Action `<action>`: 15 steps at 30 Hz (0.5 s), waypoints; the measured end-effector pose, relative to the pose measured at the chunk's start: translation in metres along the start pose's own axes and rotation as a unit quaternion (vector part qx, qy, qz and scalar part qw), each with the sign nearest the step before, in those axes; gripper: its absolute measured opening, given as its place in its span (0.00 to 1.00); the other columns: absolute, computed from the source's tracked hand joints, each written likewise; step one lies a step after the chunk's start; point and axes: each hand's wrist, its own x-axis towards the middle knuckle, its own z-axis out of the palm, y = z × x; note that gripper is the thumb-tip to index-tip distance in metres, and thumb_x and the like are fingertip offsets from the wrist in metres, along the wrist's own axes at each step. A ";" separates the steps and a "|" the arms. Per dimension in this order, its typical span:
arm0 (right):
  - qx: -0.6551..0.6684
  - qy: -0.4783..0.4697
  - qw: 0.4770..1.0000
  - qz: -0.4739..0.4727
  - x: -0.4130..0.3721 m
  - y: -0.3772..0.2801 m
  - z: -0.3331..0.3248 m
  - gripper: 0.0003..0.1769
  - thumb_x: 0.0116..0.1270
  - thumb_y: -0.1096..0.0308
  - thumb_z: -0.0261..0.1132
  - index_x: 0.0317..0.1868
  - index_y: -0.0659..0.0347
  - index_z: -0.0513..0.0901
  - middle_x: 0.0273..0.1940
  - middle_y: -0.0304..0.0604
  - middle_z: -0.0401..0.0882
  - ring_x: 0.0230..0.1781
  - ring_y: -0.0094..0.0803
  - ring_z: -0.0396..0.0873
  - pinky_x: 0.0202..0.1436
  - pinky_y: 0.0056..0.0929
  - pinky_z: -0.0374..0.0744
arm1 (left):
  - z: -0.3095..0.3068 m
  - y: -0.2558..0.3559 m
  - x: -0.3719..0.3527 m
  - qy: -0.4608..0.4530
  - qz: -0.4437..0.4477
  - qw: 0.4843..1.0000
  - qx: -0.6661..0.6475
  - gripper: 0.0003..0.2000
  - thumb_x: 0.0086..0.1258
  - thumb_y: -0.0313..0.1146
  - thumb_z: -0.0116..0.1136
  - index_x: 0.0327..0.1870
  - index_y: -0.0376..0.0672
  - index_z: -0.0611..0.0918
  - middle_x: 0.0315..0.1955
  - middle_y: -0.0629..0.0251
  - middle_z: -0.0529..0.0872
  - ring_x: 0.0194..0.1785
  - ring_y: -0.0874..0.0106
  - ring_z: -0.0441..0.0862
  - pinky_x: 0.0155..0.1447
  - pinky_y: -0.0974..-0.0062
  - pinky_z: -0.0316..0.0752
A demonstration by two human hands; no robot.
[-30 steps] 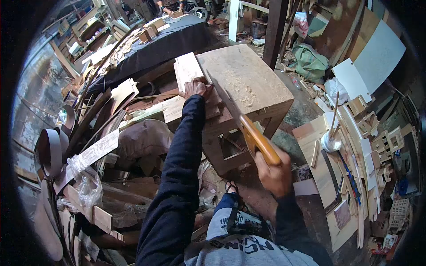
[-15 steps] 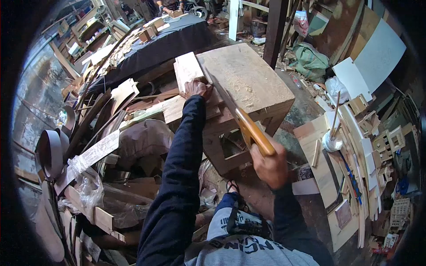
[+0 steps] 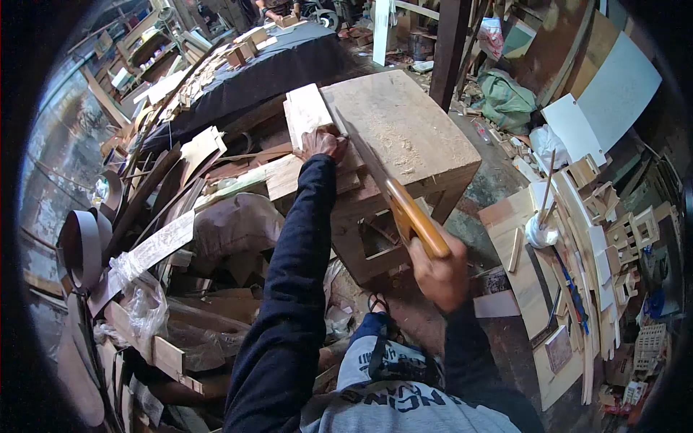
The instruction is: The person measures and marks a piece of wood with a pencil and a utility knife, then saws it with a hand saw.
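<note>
My right hand [image 3: 438,270] is closed round the wooden handle of a handsaw [image 3: 411,216]. Its blade runs forward along the right side of a pale wooden board [image 3: 307,112], which lies at the left edge of a wooden work table [image 3: 404,123]. With fingers curled over the board's near part, my left hand [image 3: 323,144] holds it down. Sawdust [image 3: 397,151] is scattered on the tabletop to the right of the blade. Where the teeth meet the wood is hard to make out.
Left of the table are piled wood offcuts [image 3: 253,177] and plastic sheeting [image 3: 144,303]. A cloth-covered table [image 3: 296,61] stands behind, with another person's hand [image 3: 273,16] at its far end. At right lie boards [image 3: 505,209] and a white pot [image 3: 540,232]. A dark post [image 3: 449,58] rises behind.
My right hand and the saw have shifted slightly back toward me. The left hand and the board stay practically in place.
</note>
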 end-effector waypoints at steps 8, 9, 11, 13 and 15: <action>-0.010 -0.017 0.999 0.025 0.016 -0.005 0.009 0.21 0.63 0.75 0.59 0.56 0.73 0.78 0.39 0.63 0.83 0.40 0.49 0.87 0.43 0.36 0.82 | -0.005 0.000 0.000 -0.025 -0.009 1.000 -0.008 0.19 0.64 0.57 0.60 0.52 0.62 0.87 0.58 0.69 0.81 0.63 0.60 0.74 0.66 0.40 0.64; -0.010 -0.023 1.000 0.015 0.026 0.000 0.015 0.21 0.62 0.76 0.59 0.56 0.73 0.78 0.39 0.63 0.83 0.40 0.49 0.87 0.43 0.36 0.82 | -0.004 -0.001 0.003 -0.024 -0.004 1.000 -0.016 0.19 0.64 0.57 0.60 0.52 0.63 0.87 0.58 0.69 0.81 0.63 0.61 0.73 0.66 0.40 0.63; 0.012 -0.049 0.996 0.072 0.030 -0.002 0.011 0.21 0.62 0.76 0.59 0.56 0.73 0.77 0.39 0.62 0.83 0.40 0.49 0.86 0.43 0.36 0.81 | 0.001 -0.005 0.007 -0.026 0.008 0.999 -0.039 0.19 0.64 0.57 0.60 0.52 0.63 0.87 0.58 0.70 0.81 0.64 0.61 0.73 0.67 0.39 0.63; 0.007 -0.052 0.996 0.077 0.025 -0.012 0.001 0.21 0.62 0.76 0.59 0.56 0.73 0.77 0.39 0.62 0.83 0.41 0.48 0.86 0.43 0.36 0.81 | 0.002 -0.005 0.009 -0.024 0.009 0.999 -0.034 0.19 0.64 0.57 0.60 0.51 0.62 0.87 0.58 0.70 0.82 0.64 0.61 0.73 0.68 0.39 0.63; -0.022 -0.031 0.999 0.031 -0.002 -0.021 -0.016 0.21 0.62 0.76 0.60 0.56 0.73 0.77 0.40 0.62 0.83 0.41 0.48 0.87 0.44 0.37 0.81 | 0.010 -0.010 0.014 0.035 0.032 0.999 -0.009 0.17 0.64 0.55 0.61 0.46 0.58 0.87 0.50 0.67 0.85 0.56 0.61 0.78 0.59 0.47 0.68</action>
